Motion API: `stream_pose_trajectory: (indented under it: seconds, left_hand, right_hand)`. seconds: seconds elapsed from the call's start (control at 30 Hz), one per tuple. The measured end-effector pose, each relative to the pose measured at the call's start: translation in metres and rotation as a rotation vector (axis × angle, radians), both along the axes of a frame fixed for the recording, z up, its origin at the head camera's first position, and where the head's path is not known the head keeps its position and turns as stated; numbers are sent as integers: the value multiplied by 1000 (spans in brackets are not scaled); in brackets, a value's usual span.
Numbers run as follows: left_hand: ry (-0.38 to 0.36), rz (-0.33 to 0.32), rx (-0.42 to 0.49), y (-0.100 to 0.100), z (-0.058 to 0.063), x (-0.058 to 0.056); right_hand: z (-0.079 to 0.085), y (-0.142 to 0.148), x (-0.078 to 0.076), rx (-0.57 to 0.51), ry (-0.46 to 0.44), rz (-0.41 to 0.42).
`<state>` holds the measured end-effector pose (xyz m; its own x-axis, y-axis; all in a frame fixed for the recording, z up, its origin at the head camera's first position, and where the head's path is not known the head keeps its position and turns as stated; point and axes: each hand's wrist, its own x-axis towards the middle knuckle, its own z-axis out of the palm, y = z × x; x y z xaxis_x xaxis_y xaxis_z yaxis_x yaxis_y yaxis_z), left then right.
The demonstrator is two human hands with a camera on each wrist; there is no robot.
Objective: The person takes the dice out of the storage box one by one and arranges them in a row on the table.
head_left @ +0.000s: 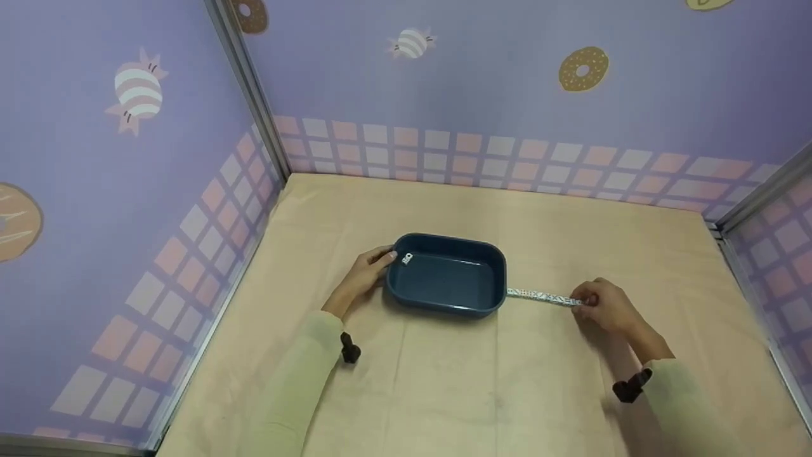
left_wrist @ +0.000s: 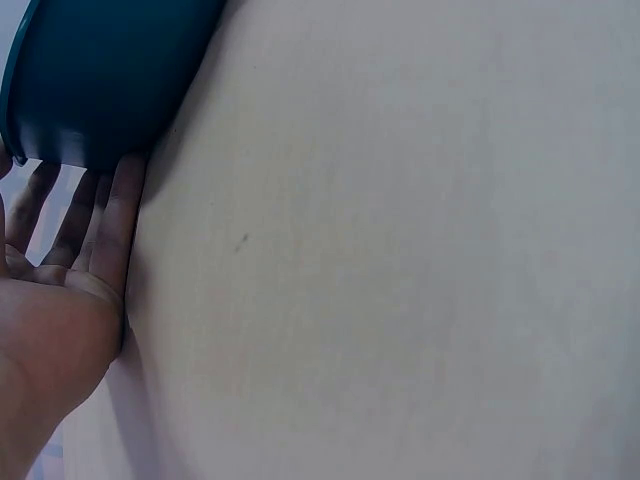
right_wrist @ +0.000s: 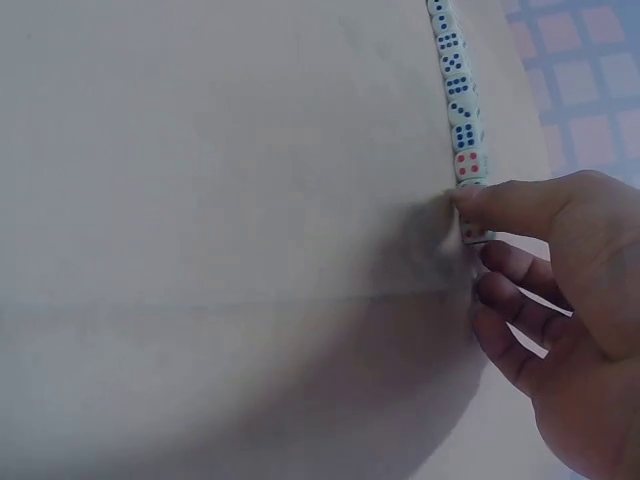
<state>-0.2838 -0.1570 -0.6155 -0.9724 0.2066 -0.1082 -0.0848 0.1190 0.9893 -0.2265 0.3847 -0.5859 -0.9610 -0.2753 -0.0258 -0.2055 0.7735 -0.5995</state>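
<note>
A dark blue rectangular basin (head_left: 447,279) with rounded corners sits on the table. My left hand (head_left: 368,270) holds its left end, thumb over the rim and the other fingers against the outer wall, as the left wrist view shows. A few white dice (head_left: 407,259) lie inside, near that thumb. From the basin's right wall a straight row of white dice (head_left: 539,296) with blue and red pips runs to the right. My right hand (head_left: 606,304) pinches the row's outer end between thumb and fingers; the thumb partly covers the last dice (right_wrist: 474,228).
A cream cloth (head_left: 444,387) with faint creases covers the table. Purple panels (head_left: 482,82) with printed sweets and checks stand behind and at both sides, joined by metal posts (head_left: 254,95). Each wrist carries a small black mount (head_left: 350,349).
</note>
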Motion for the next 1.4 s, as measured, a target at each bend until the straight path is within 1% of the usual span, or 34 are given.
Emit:
stream_pose_trajectory:
  seconds: [0.1, 0.23, 0.37, 0.47, 0.6, 0.7, 0.9, 1.17, 1.3, 1.4]
  left_hand:
    - [7, -1, -21, 0, 0, 0]
    - [2, 4, -22, -1, 1, 1]
    - [3, 9, -24, -1, 1, 0]
    - [7, 8, -25, -1, 2, 0]
    - [6, 0, -23, -1, 2, -1]
    - [9, -6, -29, -1, 2, -1]
    - [13, -7, -27, -1, 2, 0]
    - [33, 10, -68, 2, 5, 1]
    - [41, 2, -68, 1, 5, 1]
    - [39, -3, -69, 1, 4, 1]
  right_hand:
    - [10, -9, -3, -20, 5, 11]
    - [22, -34, -9, -55, 72, 43]
    - [29, -70, -19, -129, 182, 67]
    - [32, -99, -27, -198, 259, 74]
    - [32, -142, -36, -298, 309, 84]
    - [31, -175, -40, -354, 310, 95]
    - [24, -229, -48, -412, 294, 94]
    - [15, -279, -57, -509, 274, 25]
    - [9, -299, -58, -555, 241, -35]
    - [5, -312, -58, -569, 217, -80]
